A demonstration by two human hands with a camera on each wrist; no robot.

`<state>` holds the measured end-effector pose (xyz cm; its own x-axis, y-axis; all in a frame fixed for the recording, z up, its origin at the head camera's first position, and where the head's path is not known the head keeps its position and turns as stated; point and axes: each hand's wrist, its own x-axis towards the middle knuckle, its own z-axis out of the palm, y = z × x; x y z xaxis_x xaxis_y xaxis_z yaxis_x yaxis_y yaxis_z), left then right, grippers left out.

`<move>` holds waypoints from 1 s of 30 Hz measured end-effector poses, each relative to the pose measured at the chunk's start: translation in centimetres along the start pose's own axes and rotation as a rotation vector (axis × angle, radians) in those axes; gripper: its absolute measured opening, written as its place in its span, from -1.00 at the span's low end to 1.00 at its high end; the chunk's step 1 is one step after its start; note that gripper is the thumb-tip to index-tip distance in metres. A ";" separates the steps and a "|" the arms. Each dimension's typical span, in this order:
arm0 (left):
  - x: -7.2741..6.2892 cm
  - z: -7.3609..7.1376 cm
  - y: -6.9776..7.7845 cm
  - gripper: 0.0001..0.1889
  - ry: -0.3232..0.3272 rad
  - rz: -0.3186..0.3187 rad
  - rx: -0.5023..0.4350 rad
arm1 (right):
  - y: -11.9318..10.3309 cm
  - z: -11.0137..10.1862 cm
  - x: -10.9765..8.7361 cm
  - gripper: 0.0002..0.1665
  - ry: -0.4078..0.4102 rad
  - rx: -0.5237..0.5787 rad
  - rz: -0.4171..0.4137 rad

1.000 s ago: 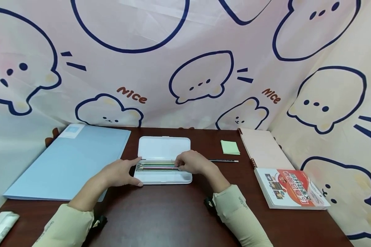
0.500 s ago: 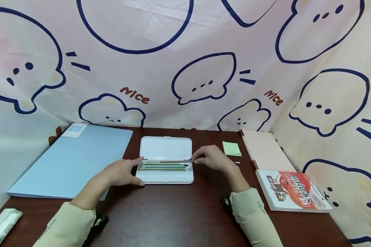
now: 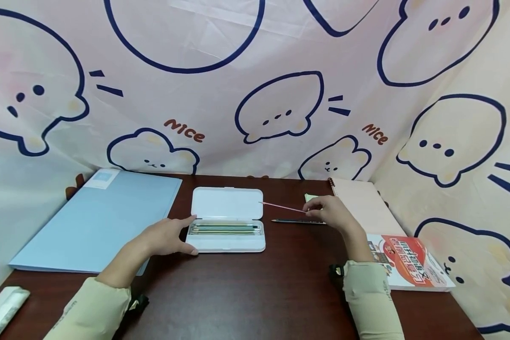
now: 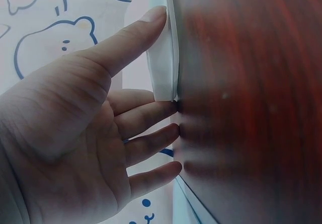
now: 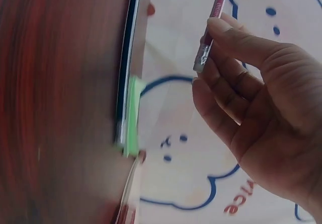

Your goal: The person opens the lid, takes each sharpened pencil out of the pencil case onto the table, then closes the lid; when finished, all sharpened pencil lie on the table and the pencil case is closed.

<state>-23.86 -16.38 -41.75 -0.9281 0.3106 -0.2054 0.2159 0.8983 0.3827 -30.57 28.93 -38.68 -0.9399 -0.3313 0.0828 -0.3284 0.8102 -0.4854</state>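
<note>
An open white pencil case (image 3: 227, 243) stands mid-table with its lid tilted back and several pencils (image 3: 225, 229) inside. My left hand (image 3: 163, 237) touches its left end, thumb at the front corner and index finger near the hinge. In the left wrist view, the thumb (image 4: 146, 27) lies against the case's white side and the other fingers are spread fairly straight. My right hand (image 3: 333, 212) pinches a pink pencil (image 3: 282, 206) near its eraser end, raised above the table, its other end pointing left toward the lid. Below it, a dark pencil (image 3: 297, 221) lies on the table.
Green sticky notes (image 3: 309, 196) are partly hidden behind my right hand. A blue folder (image 3: 97, 222) lies left. On the right are a spiral notebook (image 3: 365, 203) and a thick book (image 3: 412, 264). A white packet (image 3: 4, 304) sits at the near left.
My right hand has drawn the pink pencil out of the case and carried it right and up, in front of the sticky notes. My left hand has stayed at the case.
</note>
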 end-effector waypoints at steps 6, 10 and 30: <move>0.2 0.0 -0.1 0.13 -0.002 -0.003 0.004 | 2.1 -0.9 -0.8 -0.88 -0.009 -0.046 0.083; 0.2 0.0 -0.1 0.12 0.001 -0.003 0.000 | 3.2 -1.1 -1.0 -0.89 -0.014 -0.101 0.074; 0.0 -0.2 0.1 0.14 -0.002 0.018 0.014 | 5.2 0.1 -0.9 -0.90 -0.073 -0.062 0.147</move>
<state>-23.93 -16.31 -41.51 -0.9236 0.3271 -0.2000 0.2366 0.8967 0.3741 -31.44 33.36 -41.37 -0.9697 -0.2393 -0.0497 -0.1950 0.8801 -0.4330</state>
